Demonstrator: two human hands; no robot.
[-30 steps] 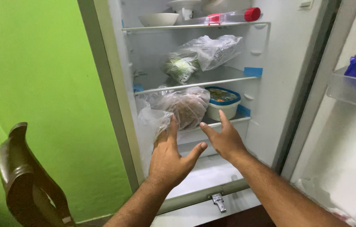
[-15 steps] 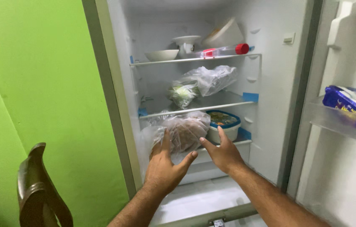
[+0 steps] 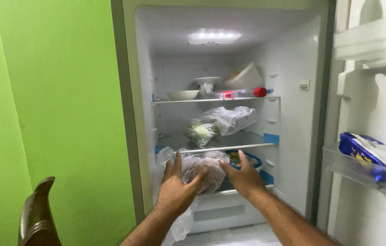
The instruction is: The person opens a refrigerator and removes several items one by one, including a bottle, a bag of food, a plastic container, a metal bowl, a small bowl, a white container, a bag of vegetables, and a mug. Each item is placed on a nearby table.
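I face an open fridge [image 3: 293, 114]. Both my hands are on a clear plastic bag [image 3: 204, 167] with brownish contents, lying on the lowest wire shelf. My left hand [image 3: 174, 189] presses its left front side, fingers spread. My right hand [image 3: 243, 175] holds its right side, in front of a tub with a blue lid [image 3: 252, 159]. Loose plastic from the bag hangs down over the shelf edge below my left hand.
Middle shelf holds a clear bag of greens [image 3: 220, 123]. Top shelf has a white bowl [image 3: 182, 94], a bottle with a red cap [image 3: 247, 93] lying down and a tilted container. The door shelf [image 3: 361, 171] at right carries a blue packet [image 3: 370, 152]. A dark wooden chair back [image 3: 38, 218] stands lower left by the green wall.
My view has tilted up, showing the fridge's top and light. Both hands have closed in onto the sides of the bag on the low shelf.
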